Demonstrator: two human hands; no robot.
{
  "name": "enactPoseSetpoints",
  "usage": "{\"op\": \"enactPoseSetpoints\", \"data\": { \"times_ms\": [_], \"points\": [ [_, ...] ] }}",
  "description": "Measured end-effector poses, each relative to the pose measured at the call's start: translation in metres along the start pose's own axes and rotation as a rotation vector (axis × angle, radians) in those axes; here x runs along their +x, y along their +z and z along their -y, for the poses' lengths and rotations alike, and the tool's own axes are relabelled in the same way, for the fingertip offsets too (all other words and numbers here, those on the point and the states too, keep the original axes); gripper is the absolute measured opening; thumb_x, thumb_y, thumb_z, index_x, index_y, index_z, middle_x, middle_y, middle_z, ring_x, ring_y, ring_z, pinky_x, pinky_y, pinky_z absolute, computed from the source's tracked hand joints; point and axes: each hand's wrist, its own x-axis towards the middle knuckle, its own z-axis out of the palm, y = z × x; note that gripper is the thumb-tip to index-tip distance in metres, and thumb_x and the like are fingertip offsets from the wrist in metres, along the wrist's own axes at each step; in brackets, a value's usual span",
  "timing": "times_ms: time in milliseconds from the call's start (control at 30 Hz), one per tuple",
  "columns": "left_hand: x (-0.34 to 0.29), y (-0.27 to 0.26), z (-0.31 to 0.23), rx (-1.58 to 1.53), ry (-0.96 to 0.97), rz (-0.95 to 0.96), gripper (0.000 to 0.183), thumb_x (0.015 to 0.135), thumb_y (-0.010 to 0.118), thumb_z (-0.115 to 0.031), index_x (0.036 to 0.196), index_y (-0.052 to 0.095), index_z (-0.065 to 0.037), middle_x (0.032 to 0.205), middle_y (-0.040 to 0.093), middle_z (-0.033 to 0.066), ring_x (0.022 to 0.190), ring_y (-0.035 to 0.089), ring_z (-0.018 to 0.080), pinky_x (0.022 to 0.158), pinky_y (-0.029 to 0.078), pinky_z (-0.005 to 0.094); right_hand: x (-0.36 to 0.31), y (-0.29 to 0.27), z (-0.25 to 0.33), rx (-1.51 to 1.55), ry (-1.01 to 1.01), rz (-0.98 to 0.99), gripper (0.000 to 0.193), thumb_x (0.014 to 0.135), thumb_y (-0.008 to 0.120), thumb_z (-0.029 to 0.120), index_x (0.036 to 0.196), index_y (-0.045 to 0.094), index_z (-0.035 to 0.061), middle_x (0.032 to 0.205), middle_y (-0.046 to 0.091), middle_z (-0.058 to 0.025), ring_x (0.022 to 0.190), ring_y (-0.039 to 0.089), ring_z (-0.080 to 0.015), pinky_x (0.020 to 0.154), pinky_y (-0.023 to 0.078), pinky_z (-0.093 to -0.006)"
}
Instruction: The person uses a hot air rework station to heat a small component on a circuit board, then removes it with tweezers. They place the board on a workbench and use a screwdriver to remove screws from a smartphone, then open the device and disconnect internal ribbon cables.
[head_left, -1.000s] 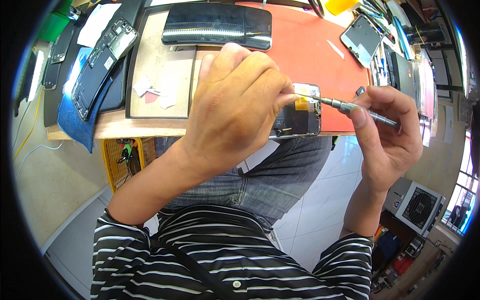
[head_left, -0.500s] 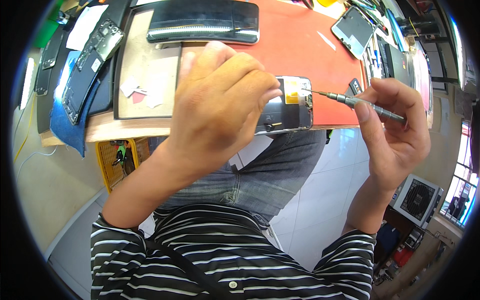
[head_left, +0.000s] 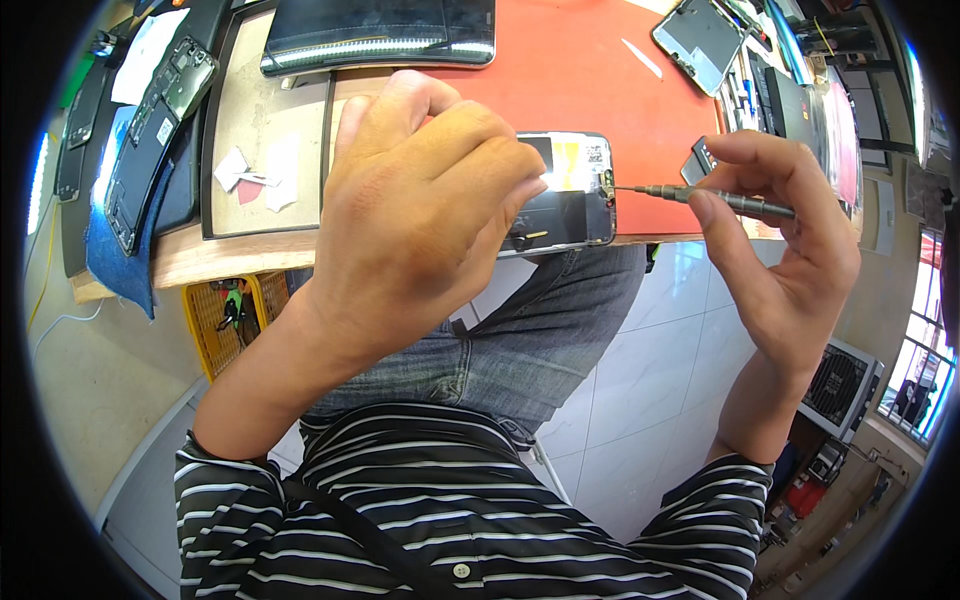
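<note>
- Screwdriver (head_left: 740, 204) lay slantwise in the right hand (head_left: 800, 265), out between two and three o'clock, thumb and fingers pinching its shaft, wrist bent up from the forearm!
- Its thin tip pointed toward nine, right at the end of an opened phone (head_left: 555, 222); whether the two touched was too small to tell.
- That phone sat at one o'clock, on the front of the bench, a yellow strip near its far edge.
- And the left hand (head_left: 425, 200), at eleven: knuckles high, fingers curled, tips over the phone; whether they gripped anything, one couldn't tell.
- Beneath, an orange-red mat (head_left: 570, 85) spread toward twelve and one, a large dark-screened device (head_left: 380, 35) at eleven.
- A shallow tray (head_left: 265, 90) with paper scraps (head_left: 280, 192) lay between ten and eleven, a bare phone frame (head_left: 150, 160) at ten.
- Round the room: yellow basket (head_left: 203, 325) at nine, pale tiled floor (head_left: 640, 370) at four, barred window (head_left: 925, 350) past three!
</note>
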Motion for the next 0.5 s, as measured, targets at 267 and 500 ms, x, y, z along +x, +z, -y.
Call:
{"op": "enactPoseSetpoints", "data": {
  "times_ms": [267, 500],
  "points": [
    [-0.001, 0.001, 0.003, -0.016, -0.002, -0.010, 0.018, 0.077, 0.085, -0.005, 0.091, 0.075, -0.009, 0.089, 0.070, 0.0029, 0.089, 0.061, 0.0263, 0.080, 0.045, 0.0363, 0.002, 0.004, -0.004, -0.014, -0.022, -0.008, 0.033, 0.085, 0.078, -0.005, 0.117, 0.069, -0.0040, 0.092, 0.070, -0.0081, 0.088, 0.071, -0.0144, 0.082, 0.058, -0.0270],
    [0.001, 0.004, 0.002, -0.034, 0.008, -0.022, 0.019, 0.076, 0.085, -0.005, 0.091, 0.075, -0.009, 0.088, 0.070, 0.0039, 0.089, 0.061, 0.0280, 0.081, 0.047, 0.0380, 0.012, 0.000, 0.004, -0.092, -0.036, 0.068, 0.031, 0.086, 0.075, -0.002, 0.116, 0.070, -0.0015, 0.093, 0.070, -0.0080, 0.090, 0.071, -0.0156, 0.080, 0.057, -0.0286]
  ]
}}
